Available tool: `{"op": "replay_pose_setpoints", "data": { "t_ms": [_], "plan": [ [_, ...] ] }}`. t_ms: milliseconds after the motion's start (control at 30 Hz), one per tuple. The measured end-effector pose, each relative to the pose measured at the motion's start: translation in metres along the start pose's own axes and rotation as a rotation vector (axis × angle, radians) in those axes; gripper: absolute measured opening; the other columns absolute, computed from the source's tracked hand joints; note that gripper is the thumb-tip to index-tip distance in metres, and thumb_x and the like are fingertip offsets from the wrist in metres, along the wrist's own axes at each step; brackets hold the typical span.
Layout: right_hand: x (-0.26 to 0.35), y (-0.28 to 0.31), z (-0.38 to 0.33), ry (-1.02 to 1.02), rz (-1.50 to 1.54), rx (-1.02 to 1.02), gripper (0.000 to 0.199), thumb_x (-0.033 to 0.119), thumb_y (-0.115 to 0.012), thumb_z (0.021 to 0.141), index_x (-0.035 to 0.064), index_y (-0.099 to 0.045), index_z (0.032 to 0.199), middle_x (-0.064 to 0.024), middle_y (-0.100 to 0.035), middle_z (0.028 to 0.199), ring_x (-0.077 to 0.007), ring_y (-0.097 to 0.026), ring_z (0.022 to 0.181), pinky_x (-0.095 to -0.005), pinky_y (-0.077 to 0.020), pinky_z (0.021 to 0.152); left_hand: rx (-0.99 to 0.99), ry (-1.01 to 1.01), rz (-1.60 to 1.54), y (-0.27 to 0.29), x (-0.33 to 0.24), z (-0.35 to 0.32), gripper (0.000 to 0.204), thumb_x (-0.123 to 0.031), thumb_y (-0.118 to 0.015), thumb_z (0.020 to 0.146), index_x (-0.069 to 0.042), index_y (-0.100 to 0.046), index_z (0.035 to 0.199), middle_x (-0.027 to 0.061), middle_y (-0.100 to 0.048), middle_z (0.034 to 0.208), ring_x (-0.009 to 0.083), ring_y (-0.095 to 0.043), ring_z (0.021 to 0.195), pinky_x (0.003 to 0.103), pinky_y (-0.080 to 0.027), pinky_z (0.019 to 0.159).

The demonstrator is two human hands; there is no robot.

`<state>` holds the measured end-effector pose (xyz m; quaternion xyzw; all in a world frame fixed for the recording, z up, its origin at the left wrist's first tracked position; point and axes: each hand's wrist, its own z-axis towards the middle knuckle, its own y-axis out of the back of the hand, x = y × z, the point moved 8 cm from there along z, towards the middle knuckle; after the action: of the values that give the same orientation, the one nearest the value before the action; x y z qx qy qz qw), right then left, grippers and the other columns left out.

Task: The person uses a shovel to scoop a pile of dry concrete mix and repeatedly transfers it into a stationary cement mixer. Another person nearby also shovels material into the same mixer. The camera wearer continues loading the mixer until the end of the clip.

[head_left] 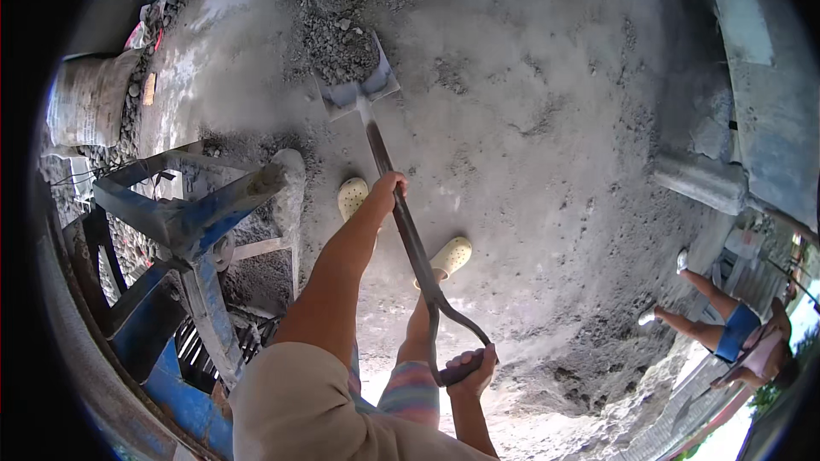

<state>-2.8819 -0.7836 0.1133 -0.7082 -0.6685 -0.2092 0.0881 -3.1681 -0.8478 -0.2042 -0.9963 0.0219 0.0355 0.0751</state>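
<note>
A shovel (396, 196) runs slantwise across the middle of the view. My left hand (389, 191) is closed round its dark shaft, roughly halfway along. Lower down, my right hand (472, 370) grips the D-shaped handle at the top end. The metal blade (376, 77) lies on the ground at the far side, its front part covered by a heap of grey gravel mix (337, 43). Whether the blade is under the heap or loaded with it, I cannot tell. My feet in pale clogs (451, 258) stand either side of the shaft.
To my left stands a worn blue metal frame (196, 222) with a curved rim beside it. A sack (90, 102) sits at the far left. Dusty grey ground (547, 171) spreads ahead. At the right are a concrete-crusted cylinder (700, 181) and another person (736, 333) in blue shorts.
</note>
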Motion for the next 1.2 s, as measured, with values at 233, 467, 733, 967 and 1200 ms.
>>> {"op": "replay_pose_setpoints", "data": {
  "t_ms": [233, 467, 733, 967, 1200],
  "plan": [
    [-0.01, -0.046, -0.023, -0.008, 0.12, -0.025, 0.031, 0.042, -0.05, 0.073, 0.0157, -0.041, 0.059, -0.0012, -0.043, 0.045, -0.0162, -0.041, 0.037, -0.0292, -0.0358, 0.037, -0.01, -0.162, 0.07, -0.039, -0.091, -0.058, 0.011, -0.003, -0.053, 0.059, -0.003, -0.046, 0.051, 0.0081, -0.044, 0.046, 0.0191, -0.043, 0.04, 0.032, -0.036, 0.042],
    [0.046, -0.076, -0.054, 0.0, 0.051, -0.056, 0.035, 0.046, -0.049, 0.073, 0.0156, -0.041, 0.058, -0.0003, -0.042, 0.046, -0.0152, -0.042, 0.039, -0.0293, -0.0359, 0.038, -0.086, -0.157, 0.016, -0.071, -0.118, -0.078, 0.009, 0.0, -0.053, 0.062, -0.002, -0.047, 0.056, 0.0084, -0.044, 0.049, 0.0187, -0.043, 0.038, 0.032, -0.036, 0.039],
    [0.122, 0.038, -0.098, 0.097, 0.077, -0.427, 0.035, 0.046, -0.046, 0.075, 0.0136, -0.039, 0.061, -0.0022, -0.04, 0.044, -0.0154, -0.041, 0.033, -0.0293, -0.0373, 0.033, 0.024, 0.1, 0.009, -0.132, 0.044, -0.099, 0.015, -0.008, -0.053, 0.064, -0.007, -0.043, 0.053, 0.0051, -0.043, 0.045, 0.0183, -0.042, 0.039, 0.031, -0.035, 0.04],
    [0.206, -0.006, -0.06, -0.014, 0.039, -0.304, 0.038, 0.046, -0.046, 0.076, 0.0135, -0.039, 0.057, -0.0028, -0.039, 0.043, -0.0151, -0.037, 0.035, -0.0272, -0.0297, 0.031, -0.027, 0.128, -0.101, -0.206, 0.046, -0.064, 0.011, -0.005, -0.055, 0.06, -0.005, -0.044, 0.059, 0.0055, -0.042, 0.049, 0.0171, -0.044, 0.041, 0.029, -0.037, 0.04],
    [0.263, -0.119, -0.025, 0.076, -0.101, -0.187, 0.034, 0.041, -0.045, 0.078, 0.0108, -0.041, 0.063, -0.0041, -0.041, 0.043, -0.0164, -0.042, 0.035, -0.0271, -0.0384, 0.032, 0.005, 0.206, -0.221, -0.243, -0.053, -0.045, 0.011, -0.004, -0.054, 0.061, -0.005, -0.044, 0.058, 0.0056, -0.043, 0.049, 0.0166, -0.043, 0.042, 0.028, -0.036, 0.041]
  ]
}}
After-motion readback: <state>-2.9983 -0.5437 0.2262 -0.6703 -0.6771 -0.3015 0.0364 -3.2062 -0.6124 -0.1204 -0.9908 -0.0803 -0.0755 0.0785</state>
